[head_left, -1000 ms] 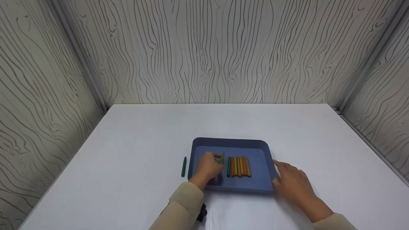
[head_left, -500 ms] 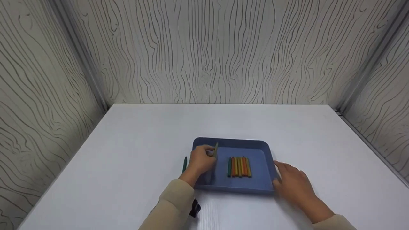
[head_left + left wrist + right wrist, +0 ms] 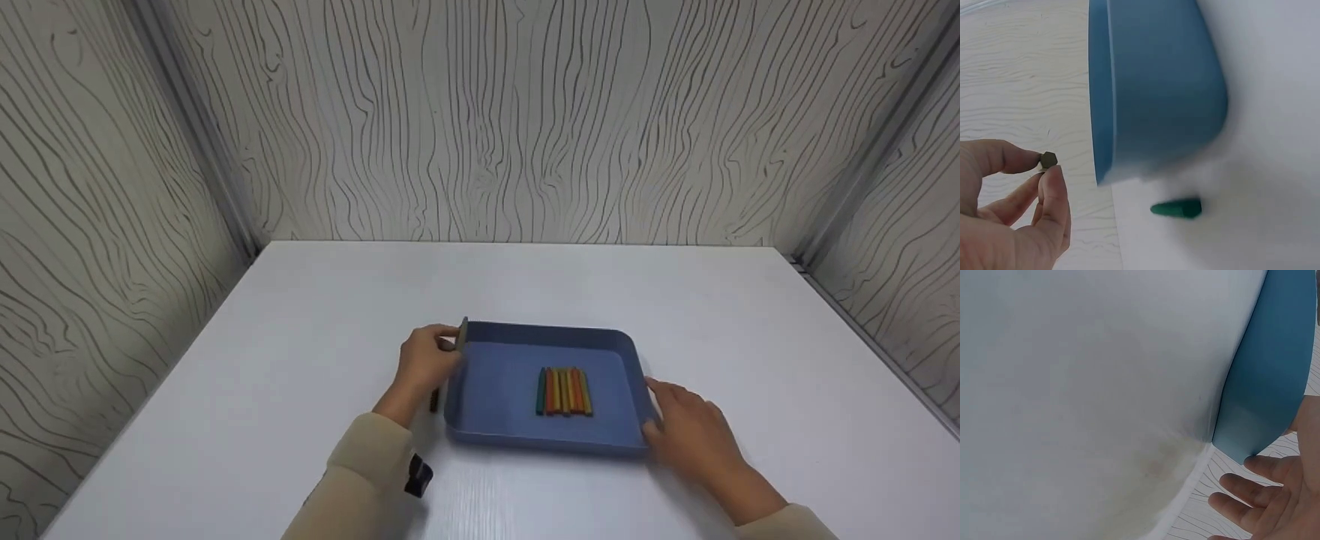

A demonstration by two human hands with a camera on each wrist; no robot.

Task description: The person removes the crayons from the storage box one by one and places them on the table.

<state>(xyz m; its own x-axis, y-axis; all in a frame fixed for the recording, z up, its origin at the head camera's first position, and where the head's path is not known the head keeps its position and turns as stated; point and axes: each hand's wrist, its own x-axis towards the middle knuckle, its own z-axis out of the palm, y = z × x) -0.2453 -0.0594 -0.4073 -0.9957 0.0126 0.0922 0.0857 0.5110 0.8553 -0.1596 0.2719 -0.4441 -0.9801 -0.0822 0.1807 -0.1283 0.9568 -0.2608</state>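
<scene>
Left hand (image 3: 426, 358) pinches olive crayon (image 3: 1049, 160) by blue tray's (image 3: 495, 386) ten o'clock corner
Its sleeved forearm (image 3: 349, 480) slants in from seven o'clock; the right hand (image 3: 691, 433), fingers loosely extended, touches the tray's wall around four o'clock.

Right hand (image 3: 1286, 500): fingers (image 3: 1268, 468) at the blue tray (image 3: 1266, 365), one tip touching it
White surface (image 3: 1084, 377): beneath the tray
Lined wall (image 3: 1189, 520): beyond it

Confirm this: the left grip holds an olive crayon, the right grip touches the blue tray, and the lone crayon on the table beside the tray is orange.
Not quite: the lone crayon on the table beside the blue tray is green, as the left wrist view shows. The rest stands: the left grip holds an olive crayon, and the right grip touches the tray.
</scene>
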